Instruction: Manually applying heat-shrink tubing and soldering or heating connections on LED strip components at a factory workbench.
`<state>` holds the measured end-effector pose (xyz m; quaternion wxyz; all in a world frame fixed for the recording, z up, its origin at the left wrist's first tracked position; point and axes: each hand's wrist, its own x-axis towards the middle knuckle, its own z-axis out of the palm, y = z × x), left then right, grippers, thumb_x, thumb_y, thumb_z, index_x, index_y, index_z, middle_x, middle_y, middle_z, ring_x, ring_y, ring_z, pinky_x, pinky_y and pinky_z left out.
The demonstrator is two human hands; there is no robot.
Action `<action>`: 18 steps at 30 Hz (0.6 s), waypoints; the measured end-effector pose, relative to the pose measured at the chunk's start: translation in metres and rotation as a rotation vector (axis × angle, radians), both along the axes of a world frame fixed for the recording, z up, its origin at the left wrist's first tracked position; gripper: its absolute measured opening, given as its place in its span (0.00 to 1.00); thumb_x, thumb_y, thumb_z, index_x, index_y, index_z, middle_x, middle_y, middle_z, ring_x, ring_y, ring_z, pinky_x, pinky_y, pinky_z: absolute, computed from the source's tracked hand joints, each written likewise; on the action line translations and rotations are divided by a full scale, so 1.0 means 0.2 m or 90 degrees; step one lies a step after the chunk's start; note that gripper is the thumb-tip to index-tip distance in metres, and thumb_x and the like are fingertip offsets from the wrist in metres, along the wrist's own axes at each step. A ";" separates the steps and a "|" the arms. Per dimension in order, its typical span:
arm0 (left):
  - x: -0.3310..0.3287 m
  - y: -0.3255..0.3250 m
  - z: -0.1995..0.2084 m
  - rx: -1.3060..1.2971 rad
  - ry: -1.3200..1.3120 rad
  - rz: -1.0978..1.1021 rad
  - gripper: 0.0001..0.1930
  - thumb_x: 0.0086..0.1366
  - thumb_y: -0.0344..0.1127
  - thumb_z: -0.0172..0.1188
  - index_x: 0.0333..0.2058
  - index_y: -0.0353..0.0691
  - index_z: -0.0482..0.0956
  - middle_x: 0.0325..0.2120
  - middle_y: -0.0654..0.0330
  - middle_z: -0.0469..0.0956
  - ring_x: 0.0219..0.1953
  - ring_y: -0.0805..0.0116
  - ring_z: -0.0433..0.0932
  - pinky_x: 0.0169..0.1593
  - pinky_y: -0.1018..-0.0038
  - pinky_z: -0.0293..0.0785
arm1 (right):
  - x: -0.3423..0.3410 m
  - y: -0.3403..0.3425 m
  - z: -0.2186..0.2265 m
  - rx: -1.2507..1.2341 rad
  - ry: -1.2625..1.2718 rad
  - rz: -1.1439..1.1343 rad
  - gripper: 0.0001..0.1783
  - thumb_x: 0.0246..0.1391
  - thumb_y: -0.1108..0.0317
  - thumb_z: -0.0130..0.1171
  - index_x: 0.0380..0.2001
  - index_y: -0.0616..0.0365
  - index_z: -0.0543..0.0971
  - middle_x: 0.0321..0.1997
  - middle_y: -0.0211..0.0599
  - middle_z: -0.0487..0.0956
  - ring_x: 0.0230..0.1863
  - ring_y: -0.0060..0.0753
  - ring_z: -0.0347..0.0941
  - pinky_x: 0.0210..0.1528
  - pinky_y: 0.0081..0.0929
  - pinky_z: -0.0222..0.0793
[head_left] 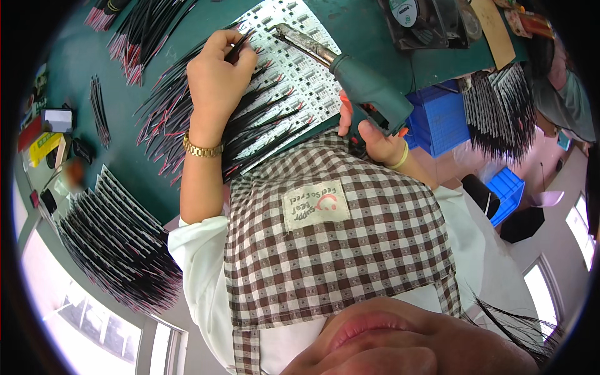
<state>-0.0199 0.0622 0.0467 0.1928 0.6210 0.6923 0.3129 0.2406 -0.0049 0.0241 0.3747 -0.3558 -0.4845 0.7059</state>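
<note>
My left hand (220,78), with a gold watch at its wrist, is closed in a pinch on a dark wire (236,49) at the upper left part of a white circuit board panel (300,69). Rows of black and red wires (256,122) run off the panel toward the left, partly hidden under my hand and forearm. My right hand (378,140) is wrapped round the dark green soldering gun (369,87), with some fingers hidden behind it. The gun's metal tip points left, over the panel close to my left fingers.
Bundles of wires (140,37) lie on the green table (125,119) at the upper left. Finished-looking wired board strips hang at the left edge (115,244) and at the right (500,112). A blue crate (437,119) stands beside the table. Another person's arm (562,94) shows far right.
</note>
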 end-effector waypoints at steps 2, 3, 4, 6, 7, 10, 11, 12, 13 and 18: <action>0.00 0.01 -0.01 -0.006 -0.013 0.006 0.11 0.54 0.36 0.61 0.36 0.39 0.76 0.23 0.54 0.81 0.19 0.68 0.76 0.27 0.75 0.72 | -0.01 0.00 -0.01 0.021 0.011 -0.025 0.22 0.53 0.66 0.56 0.49 0.67 0.69 0.33 0.37 0.76 0.32 0.24 0.73 0.38 0.24 0.70; 0.00 0.01 -0.01 -0.012 -0.024 0.014 0.11 0.54 0.36 0.62 0.36 0.39 0.76 0.23 0.55 0.81 0.19 0.70 0.76 0.27 0.75 0.72 | -0.01 0.00 -0.02 0.043 0.024 -0.048 0.14 0.50 0.79 0.57 0.42 0.68 0.74 0.32 0.36 0.79 0.31 0.22 0.76 0.38 0.20 0.72; 0.00 0.01 -0.01 -0.013 -0.024 0.014 0.11 0.54 0.36 0.62 0.36 0.39 0.76 0.23 0.55 0.81 0.19 0.70 0.76 0.27 0.75 0.72 | -0.01 0.00 -0.01 0.042 0.024 -0.048 0.14 0.50 0.79 0.57 0.42 0.68 0.74 0.32 0.36 0.79 0.31 0.22 0.76 0.38 0.20 0.72; -0.01 0.01 -0.02 -0.061 -0.119 0.057 0.11 0.58 0.37 0.61 0.36 0.38 0.77 0.22 0.58 0.80 0.19 0.72 0.75 0.27 0.77 0.71 | 0.00 0.01 0.00 0.086 -0.077 0.028 0.31 0.56 0.55 0.52 0.57 0.66 0.63 0.33 0.37 0.73 0.32 0.26 0.69 0.38 0.27 0.66; -0.01 0.01 -0.02 -0.061 -0.119 0.057 0.11 0.58 0.37 0.61 0.36 0.38 0.77 0.22 0.58 0.80 0.19 0.72 0.75 0.27 0.77 0.71 | 0.00 0.01 0.01 0.086 -0.076 0.028 0.31 0.56 0.55 0.52 0.57 0.66 0.63 0.33 0.37 0.73 0.32 0.26 0.69 0.38 0.27 0.66; -0.03 0.01 -0.02 -0.042 -0.209 0.022 0.11 0.60 0.38 0.61 0.36 0.36 0.77 0.21 0.59 0.80 0.20 0.74 0.75 0.28 0.78 0.71 | 0.00 0.02 0.03 0.104 -0.100 0.017 0.30 0.57 0.56 0.51 0.56 0.66 0.63 0.33 0.38 0.73 0.32 0.26 0.69 0.38 0.26 0.65; -0.03 0.02 -0.04 -0.003 -0.182 0.009 0.11 0.59 0.37 0.62 0.35 0.35 0.76 0.21 0.59 0.79 0.20 0.75 0.74 0.29 0.79 0.70 | -0.01 0.01 0.03 0.092 -0.092 0.004 0.30 0.57 0.56 0.51 0.56 0.66 0.63 0.33 0.38 0.73 0.32 0.26 0.69 0.38 0.26 0.65; -0.04 0.02 -0.04 0.036 -0.154 -0.004 0.11 0.59 0.35 0.62 0.35 0.34 0.76 0.21 0.59 0.79 0.21 0.76 0.74 0.29 0.80 0.70 | -0.01 0.02 0.04 0.080 -0.083 -0.009 0.30 0.57 0.56 0.51 0.57 0.66 0.63 0.33 0.38 0.73 0.32 0.26 0.69 0.38 0.26 0.65; -0.04 0.02 -0.04 0.036 -0.154 -0.004 0.11 0.59 0.35 0.62 0.35 0.34 0.76 0.21 0.59 0.79 0.21 0.76 0.74 0.29 0.80 0.70 | -0.01 0.02 0.04 0.080 -0.083 -0.008 0.30 0.57 0.56 0.51 0.57 0.66 0.63 0.33 0.38 0.73 0.32 0.26 0.69 0.38 0.26 0.65; -0.01 0.03 -0.02 0.006 -0.219 0.056 0.08 0.56 0.31 0.61 0.32 0.33 0.76 0.19 0.63 0.77 0.21 0.81 0.72 0.28 0.82 0.69 | 0.00 0.03 0.05 0.100 -0.095 0.014 0.30 0.57 0.56 0.52 0.56 0.67 0.63 0.32 0.39 0.74 0.31 0.26 0.69 0.37 0.26 0.65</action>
